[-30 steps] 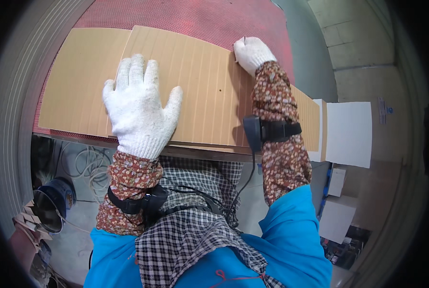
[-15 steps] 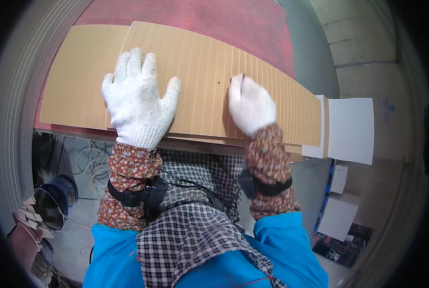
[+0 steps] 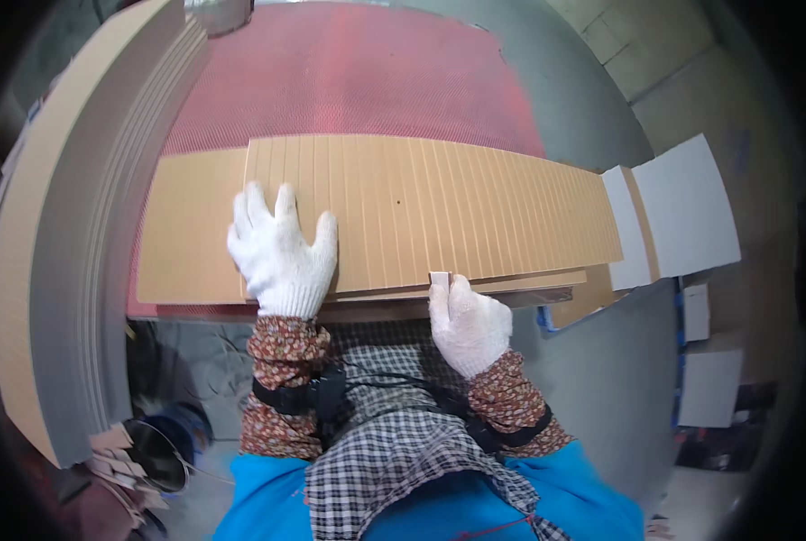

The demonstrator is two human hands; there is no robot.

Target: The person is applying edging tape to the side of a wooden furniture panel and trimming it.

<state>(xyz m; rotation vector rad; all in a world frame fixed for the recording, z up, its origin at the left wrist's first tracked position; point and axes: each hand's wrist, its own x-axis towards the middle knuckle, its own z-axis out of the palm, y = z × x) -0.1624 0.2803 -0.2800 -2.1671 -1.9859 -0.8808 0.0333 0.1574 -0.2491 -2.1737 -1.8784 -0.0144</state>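
Note:
A tan cardboard sheet point(image 3: 367, 212) with many parallel crease lines and one small dark hole lies over another plain tan sheet point(image 3: 195, 216). My left hand point(image 3: 281, 257), in a white knit glove, rests flat near the creased sheet's left end, fingers spread. At the sheet's near edge is my right hand point(image 3: 473, 329), also gloved, its fingers closed on a small flat piece of cardboard point(image 3: 440, 279). Only the pale end of that piece shows; the glove hides the rest.
Under the sheets is a red mesh surface point(image 3: 358, 72). A tall stack of boards point(image 3: 96, 180) stands at the left. Below it are a bucket point(image 3: 164, 455) and several small cardboard scraps point(image 3: 119, 464). White panels point(image 3: 687, 207) lie beyond the sheet's right end.
My right hand has come from the middle of the creased sheet back to its near edge. My left hand stays spread on the sheet. The view has shifted, showing more of the board stack.

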